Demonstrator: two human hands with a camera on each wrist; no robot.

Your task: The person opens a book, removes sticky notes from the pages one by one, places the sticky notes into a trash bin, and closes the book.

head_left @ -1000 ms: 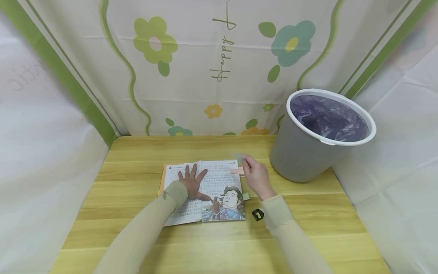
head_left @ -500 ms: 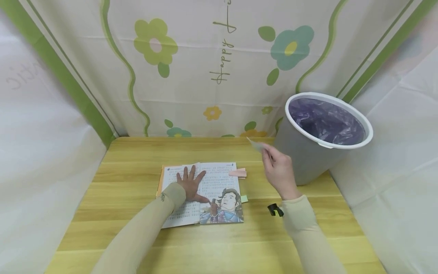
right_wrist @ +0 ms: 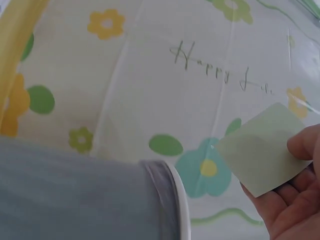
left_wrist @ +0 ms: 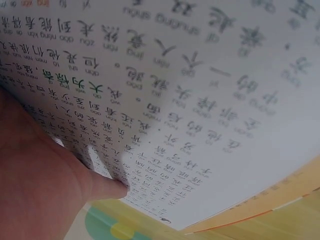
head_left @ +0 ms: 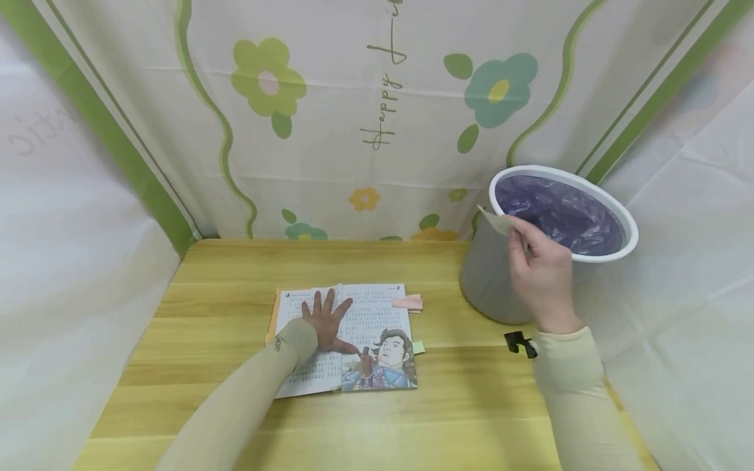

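An open book (head_left: 377,314) with printed text and a drawn figure lies on the table. My left hand (head_left: 327,327) rests on it with fingers spread, across the left page and the middle fold. In the left wrist view, part of that hand (left_wrist: 45,175) shows against the page. My right hand (head_left: 544,278) pinches a pale green sticky note (right_wrist: 262,150) between thumb and fingers. In the head view, this hand overlaps the near rim of the grey bin (head_left: 491,275), and the note stands out to the left of the fingers.
Pink sticky tabs (head_left: 408,302) and a green tab (head_left: 419,347) stick out from the book's right edge. A purple bag (head_left: 565,209) lines the bin at the table's back right. Behind the wooden table (head_left: 377,425) hangs a flowered curtain (head_left: 330,144).
My right hand has moved right and away from the book with the sticky note, up to the bin's rim. My left hand has stayed on the book.
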